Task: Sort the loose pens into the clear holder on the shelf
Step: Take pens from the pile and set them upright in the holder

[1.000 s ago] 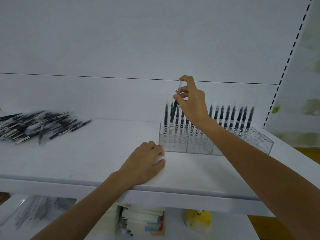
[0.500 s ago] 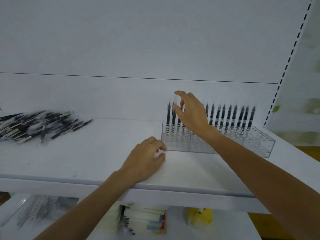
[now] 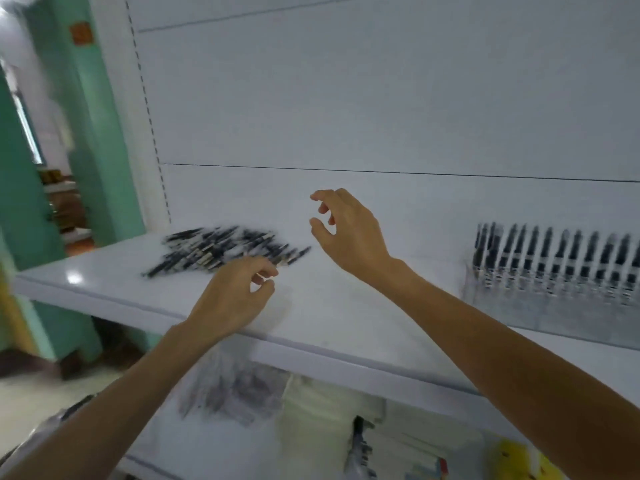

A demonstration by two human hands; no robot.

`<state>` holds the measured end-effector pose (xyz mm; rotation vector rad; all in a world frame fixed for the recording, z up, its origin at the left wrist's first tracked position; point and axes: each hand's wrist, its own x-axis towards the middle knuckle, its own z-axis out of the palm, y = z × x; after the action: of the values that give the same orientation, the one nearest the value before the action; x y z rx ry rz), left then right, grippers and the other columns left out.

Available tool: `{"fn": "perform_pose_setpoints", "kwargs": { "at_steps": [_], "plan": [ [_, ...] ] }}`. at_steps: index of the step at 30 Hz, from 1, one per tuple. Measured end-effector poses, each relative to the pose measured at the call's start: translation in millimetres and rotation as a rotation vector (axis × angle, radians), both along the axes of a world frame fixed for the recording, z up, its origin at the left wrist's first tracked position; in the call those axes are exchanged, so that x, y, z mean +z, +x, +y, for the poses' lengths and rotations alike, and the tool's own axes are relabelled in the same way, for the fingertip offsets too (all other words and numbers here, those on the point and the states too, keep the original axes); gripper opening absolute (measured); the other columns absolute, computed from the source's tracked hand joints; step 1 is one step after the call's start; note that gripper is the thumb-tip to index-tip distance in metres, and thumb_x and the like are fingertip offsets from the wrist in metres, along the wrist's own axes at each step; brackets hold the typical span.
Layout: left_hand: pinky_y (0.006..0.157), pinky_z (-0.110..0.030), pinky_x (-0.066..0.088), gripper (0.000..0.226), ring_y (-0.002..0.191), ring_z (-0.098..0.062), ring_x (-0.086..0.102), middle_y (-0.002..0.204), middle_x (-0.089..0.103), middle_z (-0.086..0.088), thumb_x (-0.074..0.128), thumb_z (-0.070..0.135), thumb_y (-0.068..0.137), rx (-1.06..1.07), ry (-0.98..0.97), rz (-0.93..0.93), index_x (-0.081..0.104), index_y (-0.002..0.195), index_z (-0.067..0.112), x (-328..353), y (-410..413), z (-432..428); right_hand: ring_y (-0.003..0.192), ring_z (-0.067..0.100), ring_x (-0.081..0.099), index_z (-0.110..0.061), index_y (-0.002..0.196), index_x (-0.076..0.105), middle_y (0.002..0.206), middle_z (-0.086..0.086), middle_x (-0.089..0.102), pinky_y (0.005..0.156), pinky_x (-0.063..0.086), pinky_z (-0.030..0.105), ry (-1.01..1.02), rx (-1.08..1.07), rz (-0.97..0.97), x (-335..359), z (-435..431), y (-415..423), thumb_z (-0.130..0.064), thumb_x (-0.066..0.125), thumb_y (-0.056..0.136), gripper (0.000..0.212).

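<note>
Just beside the loose pens (image 3: pixel 221 249), left hand (image 3: pixel 232 299) and right hand (image 3: pixel 349 233) hover, fingers half-curled, empty.

Your left hand (image 3: pixel 232 299) and right hand (image 3: pixel 349 233) are both bare. Back from the fingers (image 3: pixel 322 195), each one runs straight into a bare forearm (image 3: pixel 519 358), uncovered all the way to the lower edge of the view. Both forearms are slim and smooth in outline, widening steadily away from the fingers; nails and finer detail on the fingers themselves are lost to motion blur.
</note>
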<state>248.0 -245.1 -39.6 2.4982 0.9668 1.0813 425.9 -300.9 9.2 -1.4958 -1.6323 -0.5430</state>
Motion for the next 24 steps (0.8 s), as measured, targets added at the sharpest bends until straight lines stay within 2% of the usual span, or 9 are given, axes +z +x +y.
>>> {"fn": "perform_pose_setpoints", "kwargs": {
  "at_steps": [3, 6, 10, 12, 17, 21, 24],
  "plan": [
    [0.075, -0.021, 0.039, 0.017, 0.079, -0.013, 0.057, 0.093, 0.064, 0.0, 0.057, 0.018, 0.084, 0.096, -0.014, -0.039, 0.067, 0.094, 0.009, -3, -47, 18, 0.097, 0.017, 0.055, -0.011, 0.126, 0.053, 0.112, 0.006, 0.057, 0.075, 0.041, 0.028, -0.046, 0.103, 0.033, -10, 29, -45, -0.019, 0.052, 0.094, 0.034],
    [0.071, -0.016, 0.038, 0.012, 0.079, -0.012, 0.056, 0.093, 0.061, 0.001, 0.059, 0.008, 0.086, 0.176, -0.039, -0.038, 0.066, 0.096, 0.008, -11, -81, 30, 0.099, 0.021, 0.055, -0.011, 0.126, 0.053, 0.113, 0.007, 0.056, 0.08, 0.044, 0.032, -0.138, 0.147, 0.051, -21, 58, -73, -0.019, 0.051, 0.094, 0.033],
    [0.077, -0.022, 0.04, 0.013, 0.081, -0.012, 0.055, 0.095, 0.061, 0.0, 0.058, 0.006, 0.086, 0.26, -0.046, -0.049, 0.066, 0.096, 0.009, -16, -115, 53, 0.101, 0.023, 0.055, -0.009, 0.123, 0.054, 0.111, 0.009, 0.056, 0.086, 0.046, 0.038, -0.258, 0.165, 0.109, -33, 99, -95, -0.019, 0.052, 0.093, 0.032],
    [0.077, -0.021, 0.039, 0.013, 0.081, -0.011, 0.055, 0.096, 0.06, 0.0, 0.058, 0.007, 0.087, 0.284, -0.05, -0.041, 0.066, 0.097, 0.009, -17, -127, 67, 0.102, 0.023, 0.054, -0.009, 0.123, 0.054, 0.112, 0.009, 0.056, 0.087, 0.044, 0.036, -0.309, 0.169, 0.128, -37, 119, -101, -0.019, 0.051, 0.092, 0.033],
    [0.077, -0.021, 0.038, 0.014, 0.082, -0.012, 0.055, 0.097, 0.063, -0.003, 0.057, 0.007, 0.087, 0.263, -0.066, 0.008, 0.066, 0.097, 0.011, -16, -136, 123, 0.091, 0.018, 0.054, -0.01, 0.121, 0.054, 0.109, 0.008, 0.057, 0.083, 0.047, 0.034, -0.375, 0.156, 0.151, -34, 172, -107, -0.019, 0.051, 0.091, 0.032],
    [0.073, -0.016, 0.035, 0.016, 0.083, -0.014, 0.057, 0.094, 0.061, 0.001, 0.055, 0.006, 0.087, 0.238, -0.076, -0.023, 0.067, 0.097, 0.009, -4, -117, 186, 0.095, 0.019, 0.055, -0.01, 0.124, 0.052, 0.11, 0.006, 0.058, 0.085, 0.047, 0.033, -0.352, 0.145, 0.162, -20, 218, -93, -0.018, 0.052, 0.091, 0.034],
    [0.073, -0.013, 0.034, 0.015, 0.084, -0.011, 0.055, 0.098, 0.063, -0.001, 0.055, 0.008, 0.088, 0.168, -0.075, 0.023, 0.066, 0.097, 0.011, -5, -105, 225, 0.096, 0.019, 0.056, -0.009, 0.125, 0.051, 0.11, 0.007, 0.059, 0.087, 0.047, 0.034, -0.34, 0.117, 0.204, -7, 250, -84, -0.018, 0.053, 0.092, 0.034]
  ]
}}
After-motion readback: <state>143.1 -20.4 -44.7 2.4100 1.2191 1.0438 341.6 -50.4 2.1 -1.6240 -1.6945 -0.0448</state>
